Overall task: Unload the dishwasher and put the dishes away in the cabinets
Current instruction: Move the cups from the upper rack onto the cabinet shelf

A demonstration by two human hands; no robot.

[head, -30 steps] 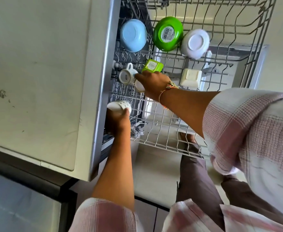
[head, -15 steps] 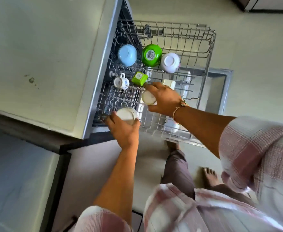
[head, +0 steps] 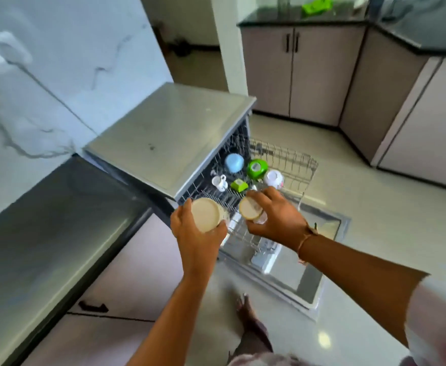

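Left hand (head: 195,237) grasps a cream cup (head: 205,214), fingers and thumb curled round its rim. The cup's round face points at the camera; can't tell if it is the base or the mouth. It is held up over the near left corner of the pulled-out rack (head: 297,158), clear of the wires.

Right hand (head: 278,219) grasps a smaller cream cup (head: 248,208), fingers wrapped over its side, over the near edge of the rack. This cup is tilted, round face toward the camera. The two cups are near each other, not touching. There is a thin bracelet (head: 304,241) on the right wrist.

Still in the rack, all at its far left part:
- blue bowl (head: 234,163), upside down
- green bowl (head: 256,169), upside down with a sticker on its base, just right of the blue one
- white bowl (head: 274,178), right of the green bowl
- white mug (head: 219,183) with a handle, nearer than the blue bowl
- small green square container (head: 239,185), between the mug and the white bowl

The near right part of the rack holds bare wire.

The dishwasher door (head: 324,262) lies open flat below the rack. The dishwasher top (head: 169,133) is left of the rack, with the grey worktop (head: 45,220) further left. A bare foot (head: 245,306) is on the floor, nearer than the rack. Beige cabinets (head: 290,75) stand well beyond the rack, under a dark worktop (head: 282,18) with a blurred green item (head: 317,6) on it.
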